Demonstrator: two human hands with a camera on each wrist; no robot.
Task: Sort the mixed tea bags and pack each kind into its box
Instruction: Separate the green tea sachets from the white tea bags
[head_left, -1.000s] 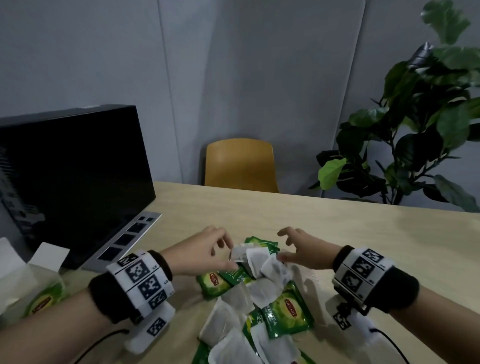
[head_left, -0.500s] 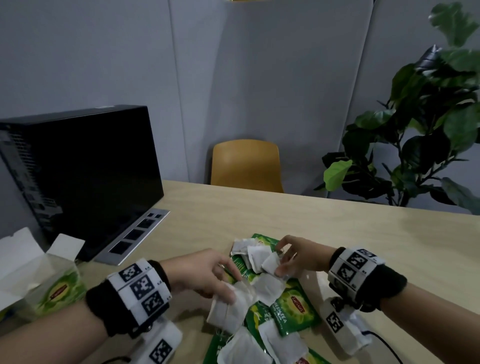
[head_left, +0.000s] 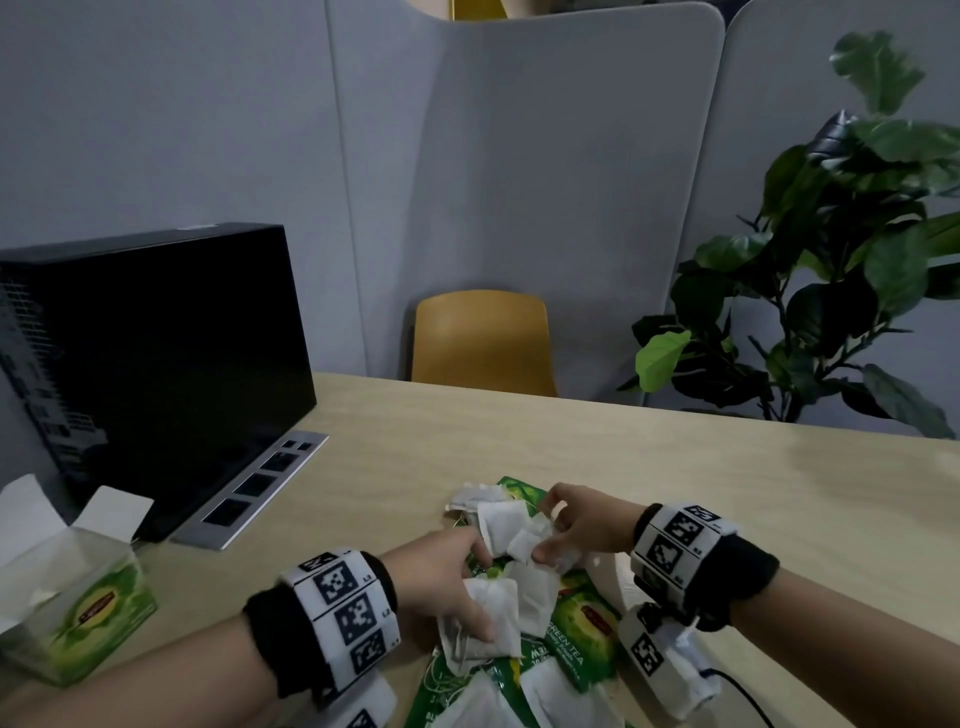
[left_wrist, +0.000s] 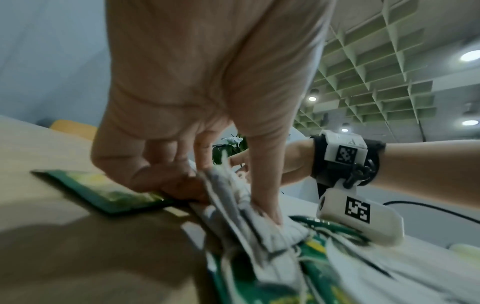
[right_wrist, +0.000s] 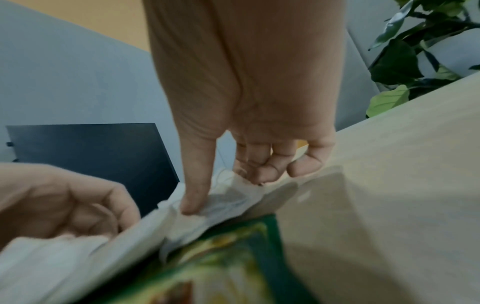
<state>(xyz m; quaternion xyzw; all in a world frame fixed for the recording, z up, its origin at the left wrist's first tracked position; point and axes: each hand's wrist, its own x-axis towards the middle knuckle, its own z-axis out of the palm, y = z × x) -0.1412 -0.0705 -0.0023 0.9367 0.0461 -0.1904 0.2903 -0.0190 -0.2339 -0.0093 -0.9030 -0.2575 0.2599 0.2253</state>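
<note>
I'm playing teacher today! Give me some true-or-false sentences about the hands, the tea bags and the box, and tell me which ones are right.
1. The left hand holds white tea bags. True.
2. The right hand is flat on the table. False: it pinches a white tea bag.
3. The green box stands open. True.
4. The green box is beside the plant. False: it sits far left, near the black computer case.
5. The yellow chair has tea bags on it. False: none show there.

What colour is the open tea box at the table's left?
Green with white flaps, clearest in the head view: tea box.
</note>
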